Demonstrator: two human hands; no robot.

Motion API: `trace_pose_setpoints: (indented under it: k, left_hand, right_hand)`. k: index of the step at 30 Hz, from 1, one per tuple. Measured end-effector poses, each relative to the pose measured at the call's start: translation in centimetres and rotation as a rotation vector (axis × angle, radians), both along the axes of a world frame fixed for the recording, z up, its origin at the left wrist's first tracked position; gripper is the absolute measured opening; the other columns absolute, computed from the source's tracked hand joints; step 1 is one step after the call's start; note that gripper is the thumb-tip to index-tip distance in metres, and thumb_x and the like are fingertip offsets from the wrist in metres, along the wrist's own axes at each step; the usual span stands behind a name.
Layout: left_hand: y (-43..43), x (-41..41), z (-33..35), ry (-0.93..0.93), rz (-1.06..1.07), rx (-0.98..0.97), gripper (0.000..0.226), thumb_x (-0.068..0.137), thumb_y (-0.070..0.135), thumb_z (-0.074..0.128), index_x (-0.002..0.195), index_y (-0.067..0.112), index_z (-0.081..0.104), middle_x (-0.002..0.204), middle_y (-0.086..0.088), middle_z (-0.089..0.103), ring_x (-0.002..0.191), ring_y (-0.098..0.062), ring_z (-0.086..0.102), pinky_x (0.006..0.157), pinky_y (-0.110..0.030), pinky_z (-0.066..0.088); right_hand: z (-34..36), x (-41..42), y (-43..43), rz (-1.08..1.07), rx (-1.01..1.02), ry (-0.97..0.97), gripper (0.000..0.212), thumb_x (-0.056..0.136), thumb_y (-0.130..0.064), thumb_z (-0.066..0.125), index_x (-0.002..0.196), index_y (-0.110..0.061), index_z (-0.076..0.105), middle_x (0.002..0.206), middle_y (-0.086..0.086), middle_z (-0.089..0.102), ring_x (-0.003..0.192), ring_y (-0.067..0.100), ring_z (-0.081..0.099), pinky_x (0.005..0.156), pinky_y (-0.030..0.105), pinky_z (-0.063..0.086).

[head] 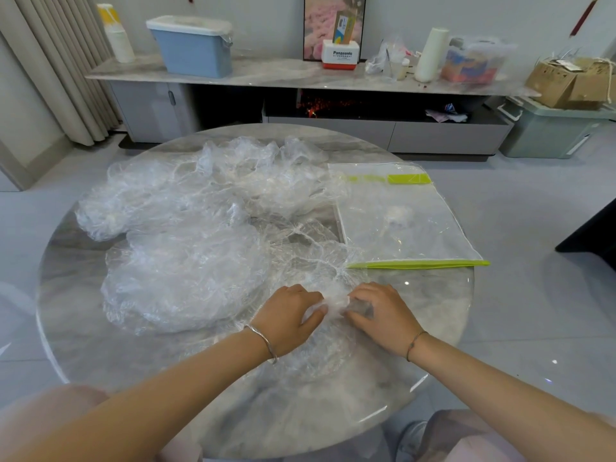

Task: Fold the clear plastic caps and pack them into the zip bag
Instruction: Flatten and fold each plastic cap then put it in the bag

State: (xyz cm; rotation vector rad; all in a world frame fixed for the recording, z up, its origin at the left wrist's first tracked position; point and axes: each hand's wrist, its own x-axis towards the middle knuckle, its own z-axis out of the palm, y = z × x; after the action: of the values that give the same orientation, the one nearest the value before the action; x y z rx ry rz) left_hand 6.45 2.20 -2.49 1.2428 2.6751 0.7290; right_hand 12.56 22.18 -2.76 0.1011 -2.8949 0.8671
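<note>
Clear plastic caps (186, 235) lie heaped on the table (100, 355). Both the left hand (287, 316) and right hand (383, 316) pinch one cap (334, 303) near the front edge, seemingly mid-fold. Next it needs flattening, then sliding into the zip bag (406, 225) beyond.

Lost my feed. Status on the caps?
Both pinch one cap: left hand, right hand. Flat zip bag beyond right hand. Pile of loose caps overlaps its left edge.

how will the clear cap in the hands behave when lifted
Probably very floppy: the clear cap bunches into a wad where the left hand and right hand pinch it. Likely very light, being thin see-through film. It may puff back open, like the crinkled pile beside it.
</note>
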Motion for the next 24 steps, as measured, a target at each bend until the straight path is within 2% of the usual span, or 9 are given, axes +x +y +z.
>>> trace_pose_setpoints:
  k: [3, 6, 9, 12, 14, 16, 19, 22, 24]
  left_hand:
    - [0.1, -0.1, -0.1, -0.166, 0.102, 0.014, 0.028, 0.098, 0.037, 0.038, 0.093, 0.016, 0.056, 0.081, -0.006, 0.061, 0.076, -0.021, 0.056, 0.073, -0.033, 0.045]
    - [0.1, -0.1, 0.2, -0.243, 0.228, 0.035, 0.024, 0.098, 0.026, 0.04, 0.116, 0.016, 0.053, 0.093, -0.003, 0.064, 0.082, -0.019, 0.059, 0.073, -0.028, 0.045]
    - [-0.1, -0.2, 0.3, 0.067, 0.142, 0.125, 0.036, 0.096, 0.033, 0.039, 0.129, 0.019, 0.046, 0.12, 0.003, 0.056, 0.105, -0.014, 0.053, 0.09, -0.028, 0.043]
    - [-0.2, -0.5, 0.0, 0.381, -0.133, 0.064, 0.036, 0.093, 0.033, 0.041, 0.124, 0.022, 0.055, 0.126, 0.004, 0.056, 0.114, -0.014, 0.049, 0.099, -0.028, 0.035]
    - [-0.1, -0.6, -0.6, 0.448, -0.205, -0.04, 0.036, 0.091, 0.035, 0.04, 0.115, 0.023, 0.064, 0.117, 0.006, 0.064, 0.109, -0.014, 0.057, 0.097, -0.029, 0.041]
    - [-0.3, -0.6, -1.4, 0.405, -0.208, -0.119, 0.039, 0.089, 0.037, 0.038, 0.108, 0.024, 0.069, 0.11, 0.008, 0.068, 0.099, -0.012, 0.064, 0.089, -0.026, 0.049]
    - [-0.6, -0.6, -1.7, 0.333, -0.207, -0.16, 0.041, 0.089, 0.039, 0.036, 0.106, 0.024, 0.07, 0.109, 0.008, 0.069, 0.093, -0.01, 0.067, 0.083, -0.023, 0.052]
    - [-0.6, -0.9, -1.5, 0.25, -0.191, -0.156, 0.047, 0.09, 0.042, 0.032, 0.114, 0.021, 0.066, 0.118, 0.003, 0.066, 0.102, -0.015, 0.064, 0.091, -0.028, 0.048]
    - [-0.4, -0.9, -1.4, 0.175, -0.172, -0.119, 0.053, 0.091, 0.046, 0.027, 0.123, 0.018, 0.059, 0.126, 0.0, 0.06, 0.112, -0.019, 0.058, 0.099, -0.03, 0.04]
  right_hand:
    - [0.0, 0.0, -0.2, -0.061, -0.145, -0.097, 0.012, 0.081, -0.031, 0.072, 0.081, -0.027, 0.06, 0.071, -0.011, 0.059, 0.068, 0.004, 0.053, 0.072, 0.018, 0.039]
    - [-0.2, -0.4, -0.5, -0.142, -0.342, -0.162, 0.014, 0.083, -0.023, 0.071, 0.088, -0.019, 0.059, 0.068, -0.007, 0.059, 0.056, -0.002, 0.048, 0.061, 0.012, 0.039]
    - [-0.5, -1.0, -0.6, -0.193, -0.423, -0.21, 0.019, 0.082, -0.023, 0.071, 0.086, -0.024, 0.053, 0.064, -0.002, 0.058, 0.056, 0.004, 0.047, 0.06, 0.019, 0.04]
    - [-0.8, -1.6, -0.6, -0.204, -0.422, -0.231, 0.022, 0.082, -0.022, 0.072, 0.088, -0.022, 0.05, 0.059, -0.003, 0.05, 0.056, 0.01, 0.044, 0.061, 0.027, 0.039]
    - [-1.0, -1.8, -0.7, -0.21, -0.365, -0.232, 0.026, 0.081, -0.023, 0.072, 0.092, -0.021, 0.049, 0.063, -0.002, 0.051, 0.057, 0.011, 0.045, 0.063, 0.032, 0.042]
    - [-0.8, -1.9, -0.7, -0.215, -0.284, -0.165, 0.03, 0.079, -0.023, 0.073, 0.098, -0.02, 0.05, 0.076, -0.005, 0.053, 0.065, 0.009, 0.047, 0.069, 0.031, 0.046]
    - [0.0, -1.6, -0.5, -0.037, 0.035, 0.15, 0.023, 0.081, -0.022, 0.067, 0.102, -0.02, 0.059, 0.1, -0.008, 0.054, 0.088, 0.007, 0.05, 0.083, 0.023, 0.04]
    - [0.6, -1.3, -0.3, 0.196, 0.291, 0.32, 0.021, 0.083, -0.036, 0.055, 0.091, -0.021, 0.067, 0.096, -0.01, 0.062, 0.095, 0.007, 0.051, 0.092, 0.019, 0.03]
    - [0.2, -1.1, 0.3, 0.245, 0.378, 0.227, 0.03, 0.081, -0.045, 0.053, 0.091, -0.022, 0.069, 0.093, -0.012, 0.064, 0.095, 0.007, 0.054, 0.094, 0.019, 0.027]
